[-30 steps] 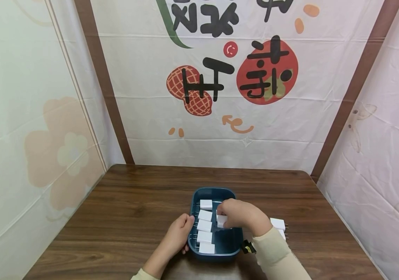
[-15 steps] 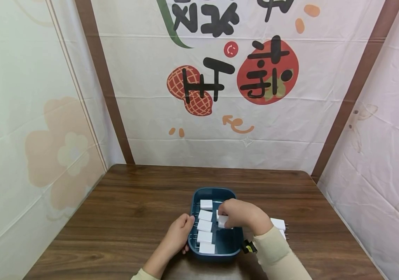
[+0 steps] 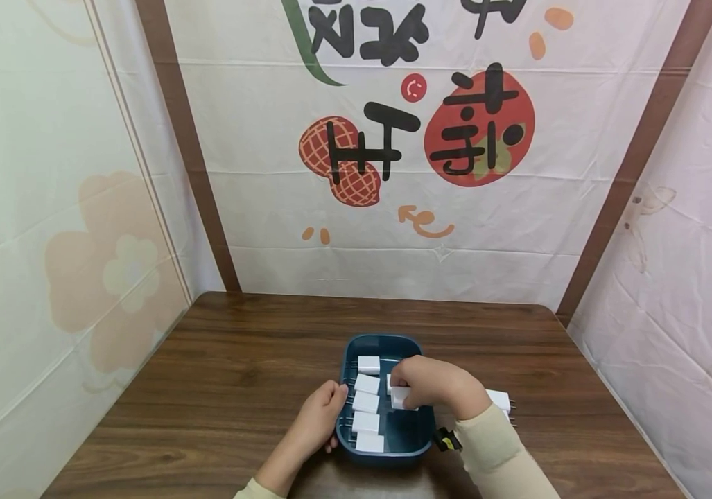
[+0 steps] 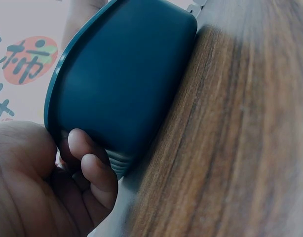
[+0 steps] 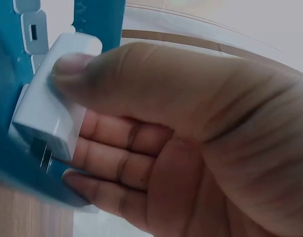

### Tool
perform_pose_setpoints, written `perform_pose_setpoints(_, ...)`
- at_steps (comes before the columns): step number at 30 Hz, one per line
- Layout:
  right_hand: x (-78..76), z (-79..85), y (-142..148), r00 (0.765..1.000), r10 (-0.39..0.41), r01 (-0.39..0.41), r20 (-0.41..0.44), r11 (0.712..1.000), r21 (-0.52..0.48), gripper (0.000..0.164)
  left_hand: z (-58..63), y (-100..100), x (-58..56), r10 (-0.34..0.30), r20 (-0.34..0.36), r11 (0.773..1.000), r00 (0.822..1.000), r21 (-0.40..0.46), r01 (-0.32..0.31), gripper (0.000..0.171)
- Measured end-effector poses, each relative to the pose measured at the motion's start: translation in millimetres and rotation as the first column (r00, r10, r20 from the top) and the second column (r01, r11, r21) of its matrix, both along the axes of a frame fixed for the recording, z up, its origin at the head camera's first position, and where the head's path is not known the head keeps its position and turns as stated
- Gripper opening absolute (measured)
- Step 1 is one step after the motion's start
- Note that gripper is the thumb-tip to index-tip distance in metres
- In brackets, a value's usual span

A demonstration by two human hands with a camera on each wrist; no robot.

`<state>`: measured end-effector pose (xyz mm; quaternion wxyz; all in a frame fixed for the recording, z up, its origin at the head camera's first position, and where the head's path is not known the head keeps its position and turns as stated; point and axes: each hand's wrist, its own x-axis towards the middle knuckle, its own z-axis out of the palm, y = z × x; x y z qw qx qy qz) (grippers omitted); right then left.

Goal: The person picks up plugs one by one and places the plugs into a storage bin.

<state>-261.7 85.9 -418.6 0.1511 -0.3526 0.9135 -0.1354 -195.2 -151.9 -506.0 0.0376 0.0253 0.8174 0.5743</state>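
Note:
A dark blue tray [image 3: 402, 435] stands on the table. Down its left side runs a column of several white plug chargers [image 3: 366, 403], prongs facing left. My left hand [image 3: 317, 418] grips the tray's left side, fingers curled at the rim, as the left wrist view also shows. Inside the tray's right half, my right hand [image 3: 439, 385] pinches a white charger [image 5: 53, 98] between thumb and fingers, its metal prongs pointing down in the right wrist view. Just beyond it in the head view, another white charger [image 3: 389, 385] is partly hidden by the hand.
More white chargers [image 3: 500, 400] lie on the wooden table [image 3: 256, 353], right of the tray and partly behind the right forearm. A small black item with a yellow mark [image 3: 447, 439] shows at the right wrist. Printed cloth [image 3: 393, 270] hangs behind and at both sides.
The charger in my right hand has shifted very slightly toward the right within the tray. My left hand keeps its hold on the tray.

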Motion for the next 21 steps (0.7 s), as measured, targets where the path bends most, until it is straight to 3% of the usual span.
perform_pose_setpoints(10,-0.1,-2.4,1.3,0.999,0.034,-0.034,-0.013,0.999,0.020,0.022,1.1,1.3,0.5,0.005,0.005,1.000,1.000,0.001,-0.005,0.038)
perform_pose_setpoints(21,2.7,-20.6,-3.7,0.994,0.066,-0.058,-0.082,0.994,0.092,0.024,0.0,1.0,0.0,0.018,0.014,1.000,1.000,-0.003,-0.018,0.038)
